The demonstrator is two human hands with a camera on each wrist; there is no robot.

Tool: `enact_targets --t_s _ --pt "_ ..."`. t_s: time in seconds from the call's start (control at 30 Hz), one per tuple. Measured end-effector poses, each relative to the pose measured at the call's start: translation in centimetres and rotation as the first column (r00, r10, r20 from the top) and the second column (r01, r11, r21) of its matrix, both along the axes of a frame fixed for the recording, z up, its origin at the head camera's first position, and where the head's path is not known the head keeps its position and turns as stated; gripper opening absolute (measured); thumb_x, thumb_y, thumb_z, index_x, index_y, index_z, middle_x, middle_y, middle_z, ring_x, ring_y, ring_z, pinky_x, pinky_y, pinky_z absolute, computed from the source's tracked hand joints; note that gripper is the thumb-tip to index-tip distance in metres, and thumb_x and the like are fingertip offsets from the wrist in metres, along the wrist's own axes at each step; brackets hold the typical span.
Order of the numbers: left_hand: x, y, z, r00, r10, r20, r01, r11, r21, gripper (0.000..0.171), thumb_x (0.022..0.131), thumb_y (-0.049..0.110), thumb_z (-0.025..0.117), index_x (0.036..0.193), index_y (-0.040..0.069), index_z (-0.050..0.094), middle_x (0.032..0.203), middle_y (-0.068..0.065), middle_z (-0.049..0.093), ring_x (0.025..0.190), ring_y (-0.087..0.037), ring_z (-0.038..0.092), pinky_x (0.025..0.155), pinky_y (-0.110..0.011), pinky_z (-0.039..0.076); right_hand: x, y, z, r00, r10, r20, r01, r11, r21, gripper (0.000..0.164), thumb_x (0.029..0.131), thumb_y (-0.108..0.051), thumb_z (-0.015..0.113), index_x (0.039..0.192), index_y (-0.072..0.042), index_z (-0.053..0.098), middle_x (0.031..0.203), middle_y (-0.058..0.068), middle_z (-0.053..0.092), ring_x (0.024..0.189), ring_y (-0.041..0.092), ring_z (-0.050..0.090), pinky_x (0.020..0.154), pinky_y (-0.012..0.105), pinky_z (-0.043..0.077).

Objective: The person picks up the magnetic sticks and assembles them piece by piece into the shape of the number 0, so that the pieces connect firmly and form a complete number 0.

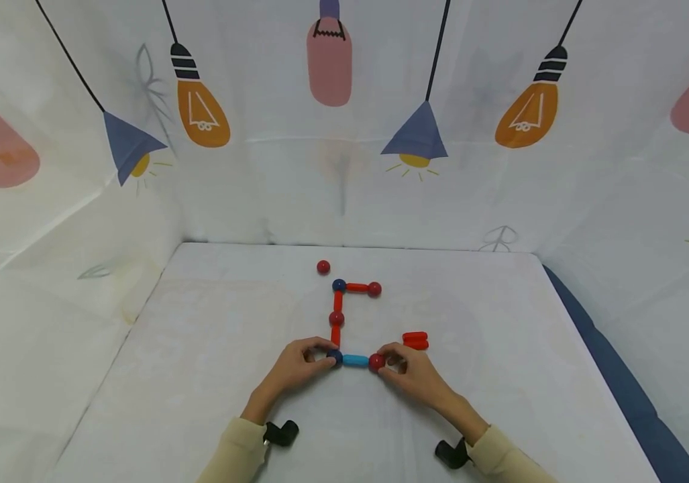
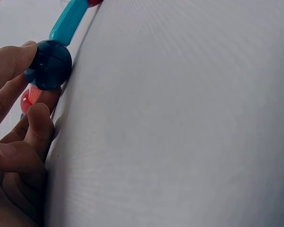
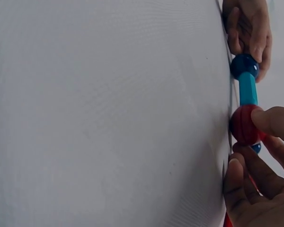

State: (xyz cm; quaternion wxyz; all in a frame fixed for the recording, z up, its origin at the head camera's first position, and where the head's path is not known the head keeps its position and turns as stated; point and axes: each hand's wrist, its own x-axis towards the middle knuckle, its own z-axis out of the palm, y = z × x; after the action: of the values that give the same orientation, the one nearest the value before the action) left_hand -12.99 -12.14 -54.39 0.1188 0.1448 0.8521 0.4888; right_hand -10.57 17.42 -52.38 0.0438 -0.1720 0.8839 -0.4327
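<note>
My left hand [image 1: 297, 366] pinches a dark blue ball [image 2: 54, 64] between thumb and fingers, low on the table. A light blue rod [image 1: 355, 360] runs from that ball to a red ball [image 3: 244, 125]. My right hand [image 1: 419, 377] holds this red ball with thumb and fingertips. From the dark blue ball, a chain leads away: a red rod [image 1: 335, 335], a second red ball [image 1: 336, 318], another red rod [image 1: 338, 302], then a second blue ball [image 1: 339, 286]. There it turns right along a third red rod [image 1: 356, 288], ending in another red ball [image 1: 374, 290].
Two loose red rods [image 1: 414, 337] lie side by side just beyond the right hand. A single red ball [image 1: 323, 267] sits near the back of the white table [image 1: 229, 302]. Behind and beside the table hangs a lamp-patterned cloth [image 1: 296, 181].
</note>
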Motion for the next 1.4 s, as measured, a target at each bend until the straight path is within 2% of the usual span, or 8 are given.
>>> enact_targets --t_s 0.13,0.63,0.87,1.13,1.27,1.4 --pt "0.1 -0.1 0.1 1.000 0.005 0.007 -0.005 1.000 0.002 0.025 0.094 0.033 0.075 0.118 0.025 0.076 0.106 0.005 0.070 0.064 -0.007 0.051 0.058 -0.021 0.043 -0.1 0.0 0.2 1.000 0.014 0.025 -0.014 1.000 0.016 0.029 0.089 -0.012 0.080 0.117 -0.016 0.071 0.106 -0.005 0.073 0.093 0.015 0.066 0.077 0.021 0.056" --pt "0.0 -0.1 0.0 1.000 0.000 0.004 0.000 1.000 0.016 0.025 0.094 0.033 0.076 0.118 0.025 0.076 0.106 0.004 0.071 0.064 -0.007 0.052 0.058 -0.021 0.043 -0.3 -0.2 0.8 0.999 0.021 0.032 -0.023 0.999 0.046 0.032 0.090 -0.011 0.079 0.121 -0.013 0.071 0.108 -0.004 0.073 0.093 0.013 0.066 0.081 0.022 0.057" --pt "0.1 -0.1 -0.1 1.000 0.003 0.003 -0.003 1.000 0.017 0.025 0.094 0.034 0.076 0.117 0.024 0.076 0.107 0.003 0.071 0.065 -0.008 0.052 0.059 -0.021 0.043 -0.5 0.2 1.7 0.995 0.101 0.023 -0.102 0.990 0.092 0.034 0.091 -0.013 0.078 0.124 -0.012 0.069 0.113 -0.002 0.072 0.098 0.016 0.067 0.084 0.030 0.060" --pt "0.2 -0.2 -0.1 1.000 0.002 0.003 -0.002 1.000 0.023 0.025 0.094 0.034 0.076 0.118 0.025 0.076 0.107 0.005 0.071 0.064 -0.007 0.052 0.059 -0.022 0.044 -2.0 1.5 3.9 0.985 0.161 -0.060 -0.152 0.980 0.129 0.039 0.092 -0.009 0.076 0.129 -0.003 0.066 0.124 0.010 0.072 0.107 0.028 0.068 0.091 0.043 0.059" --pt "0.1 -0.2 0.0 1.000 0.001 0.012 -0.002 1.000 0.016 0.025 0.094 0.034 0.076 0.118 0.027 0.076 0.105 0.007 0.070 0.064 -0.007 0.053 0.059 -0.022 0.045 -2.9 2.2 4.8 0.982 0.161 -0.100 -0.141 0.973 0.185 0.041 0.091 -0.010 0.078 0.130 -0.003 0.066 0.127 0.009 0.071 0.115 0.028 0.066 0.098 0.046 0.056" --pt "0.1 -0.3 0.0 1.000 -0.002 0.012 0.002 1.000 0.016 0.026 0.094 0.033 0.076 0.119 0.027 0.076 0.106 0.007 0.070 0.064 -0.007 0.053 0.059 -0.021 0.045 -3.9 3.0 5.1 0.981 0.163 -0.106 -0.136 0.966 0.221 0.040 0.091 -0.010 0.078 0.129 -0.003 0.067 0.127 0.009 0.071 0.118 0.029 0.066 0.100 0.050 0.054"
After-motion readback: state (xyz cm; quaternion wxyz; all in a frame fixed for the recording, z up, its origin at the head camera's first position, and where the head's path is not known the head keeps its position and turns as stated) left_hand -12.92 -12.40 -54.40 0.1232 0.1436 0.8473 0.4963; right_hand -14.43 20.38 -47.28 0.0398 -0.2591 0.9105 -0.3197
